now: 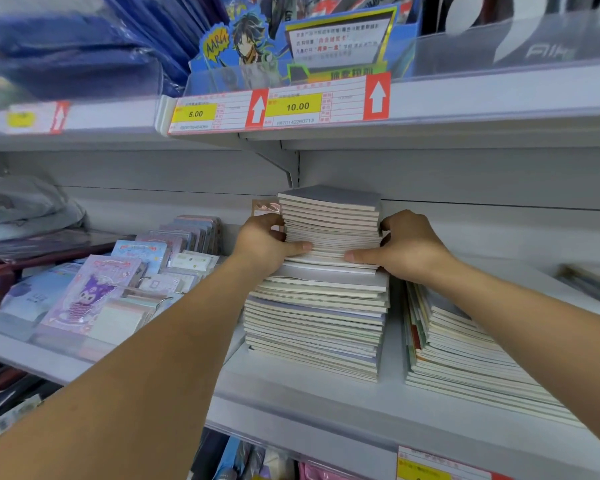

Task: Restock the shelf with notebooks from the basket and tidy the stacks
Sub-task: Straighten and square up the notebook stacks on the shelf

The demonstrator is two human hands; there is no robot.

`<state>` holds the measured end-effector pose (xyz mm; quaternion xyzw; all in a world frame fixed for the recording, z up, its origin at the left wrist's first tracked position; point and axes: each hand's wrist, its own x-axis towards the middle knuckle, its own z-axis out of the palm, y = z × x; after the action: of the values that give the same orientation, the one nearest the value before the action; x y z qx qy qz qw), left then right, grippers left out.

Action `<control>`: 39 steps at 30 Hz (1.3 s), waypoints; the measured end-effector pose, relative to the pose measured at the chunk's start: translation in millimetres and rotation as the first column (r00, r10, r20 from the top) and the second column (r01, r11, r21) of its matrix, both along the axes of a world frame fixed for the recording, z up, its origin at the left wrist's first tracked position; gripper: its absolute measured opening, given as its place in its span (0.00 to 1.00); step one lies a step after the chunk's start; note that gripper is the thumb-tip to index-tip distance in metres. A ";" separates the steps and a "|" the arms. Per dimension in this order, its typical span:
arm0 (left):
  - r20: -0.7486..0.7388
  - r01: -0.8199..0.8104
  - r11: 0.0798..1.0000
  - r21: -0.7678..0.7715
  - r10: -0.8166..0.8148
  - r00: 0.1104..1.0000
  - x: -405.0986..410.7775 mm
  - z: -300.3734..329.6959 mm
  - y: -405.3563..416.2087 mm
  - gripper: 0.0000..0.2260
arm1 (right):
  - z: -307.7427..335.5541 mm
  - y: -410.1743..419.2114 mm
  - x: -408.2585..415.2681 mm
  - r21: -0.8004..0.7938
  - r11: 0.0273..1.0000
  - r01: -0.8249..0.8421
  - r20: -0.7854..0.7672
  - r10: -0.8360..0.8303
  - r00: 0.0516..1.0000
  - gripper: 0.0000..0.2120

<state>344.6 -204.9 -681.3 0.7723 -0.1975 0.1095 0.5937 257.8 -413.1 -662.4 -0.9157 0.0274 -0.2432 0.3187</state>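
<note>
A tall stack of pale notebooks (pixel 317 313) stands on the grey shelf (pixel 291 400), its upper part shifted slightly back from the lower part. My left hand (pixel 264 242) grips the left side of the upper notebooks (pixel 329 216), thumb laid along their front edges. My right hand (pixel 407 245) holds the right side the same way, thumb pointing left across the page edges. A lower, fanned stack of notebooks (pixel 465 355) lies to the right, partly under my right forearm. No basket is in view.
Cartoon notepads and sticker packs (pixel 94 292) fill the shelf section to the left. The upper shelf edge (pixel 499 102) carries price tags (pixel 278 107) and hangs close above the tall stack. More goods sit on the shelf below (pixel 250 459).
</note>
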 end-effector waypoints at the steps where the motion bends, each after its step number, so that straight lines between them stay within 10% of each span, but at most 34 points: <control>1: 0.006 -0.006 1.000 -0.008 0.006 1.000 -0.3 0.1 -0.8 0.20 | -0.8 0.9 0.6 -0.019 1.000 0.006 0.007 -0.006 1.000 0.23; 16: -0.056 -0.032 0.998 -0.044 0.030 0.998 8.5 0.3 -4.0 0.15 | -6.4 -2.8 -1.0 0.024 0.999 0.022 0.028 -0.023 0.999 0.18; 30: -0.005 0.178 0.933 0.314 -0.186 0.982 -10.4 10.1 11.1 0.27 | -8.9 3.2 -14.6 0.008 1.000 -0.023 0.026 0.023 0.999 0.29; 39: 0.077 -0.050 0.911 0.409 0.020 0.997 -2.4 11.7 6.7 0.35 | -12.3 10.3 -9.1 -0.157 0.987 0.019 0.109 -0.002 0.994 0.25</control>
<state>342.2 -198.2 -669.6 0.8788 -0.2234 0.1036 0.4087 248.7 -402.8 -674.6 -0.9233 -0.0045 -0.2957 0.2450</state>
